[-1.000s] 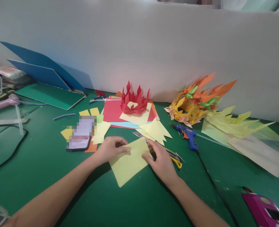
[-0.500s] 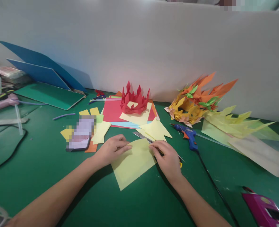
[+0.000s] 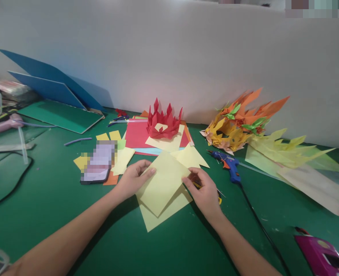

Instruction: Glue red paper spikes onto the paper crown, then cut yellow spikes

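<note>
Between my two hands a pale yellow square of paper (image 3: 163, 184) is held with one corner pointing away from me. My left hand (image 3: 135, 178) pinches its left side, thumb on top. Its right corner is between the thumb and fingers of my right hand (image 3: 201, 188). Beneath it lies a second pale yellow sheet (image 3: 155, 222), flat on the green table (image 3: 123, 245). A tool with yellow on its handle (image 3: 219, 198) is mostly hidden under my right hand.
A red paper crown (image 3: 163, 124) stands on coloured sheets behind my hands. A phone (image 3: 99, 161) lies to the left. A blue glue gun (image 3: 229, 166), yellow and orange paper crowns (image 3: 227, 134) and a magenta object (image 3: 319, 253) are at the right.
A yellow square has been lifted off the sheet below and turned, so its corner points forward. More of the lower sheet shows. Both hands have shifted only slightly.
</note>
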A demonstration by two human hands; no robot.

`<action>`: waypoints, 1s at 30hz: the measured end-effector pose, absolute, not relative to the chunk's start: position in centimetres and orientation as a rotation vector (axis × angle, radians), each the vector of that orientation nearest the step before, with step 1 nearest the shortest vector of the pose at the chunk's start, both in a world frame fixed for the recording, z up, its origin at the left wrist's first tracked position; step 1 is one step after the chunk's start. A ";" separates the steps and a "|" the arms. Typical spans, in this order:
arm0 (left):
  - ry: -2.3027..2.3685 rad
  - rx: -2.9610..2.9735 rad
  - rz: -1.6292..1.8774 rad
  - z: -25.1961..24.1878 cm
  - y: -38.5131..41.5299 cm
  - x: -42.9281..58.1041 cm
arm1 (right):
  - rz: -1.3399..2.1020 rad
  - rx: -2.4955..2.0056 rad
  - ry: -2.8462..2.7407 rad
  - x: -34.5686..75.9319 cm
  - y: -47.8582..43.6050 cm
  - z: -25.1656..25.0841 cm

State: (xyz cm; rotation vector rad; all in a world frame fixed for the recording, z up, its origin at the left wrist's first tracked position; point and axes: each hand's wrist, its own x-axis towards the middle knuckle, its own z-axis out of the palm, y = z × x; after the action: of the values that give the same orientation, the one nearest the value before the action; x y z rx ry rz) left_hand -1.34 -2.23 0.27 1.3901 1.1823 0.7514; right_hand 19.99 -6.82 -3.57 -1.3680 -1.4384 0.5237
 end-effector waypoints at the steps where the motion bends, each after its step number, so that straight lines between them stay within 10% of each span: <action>1: 1.162 1.332 0.747 0.3 -2.3 -1.3 | 0.534 -1.374 -1.435 19.9 -6.9 -3.5; 30: 1.064 1.569 0.528 -0.4 -3.0 -0.7 | -0.071 -1.184 -2.262 17.5 -6.5 -3.9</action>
State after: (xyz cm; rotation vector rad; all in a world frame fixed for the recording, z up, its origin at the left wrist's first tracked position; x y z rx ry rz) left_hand -0.71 -3.05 -0.44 1.5688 1.0642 0.5281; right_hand 17.46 -6.50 -3.85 -1.1841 -2.2625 -0.0713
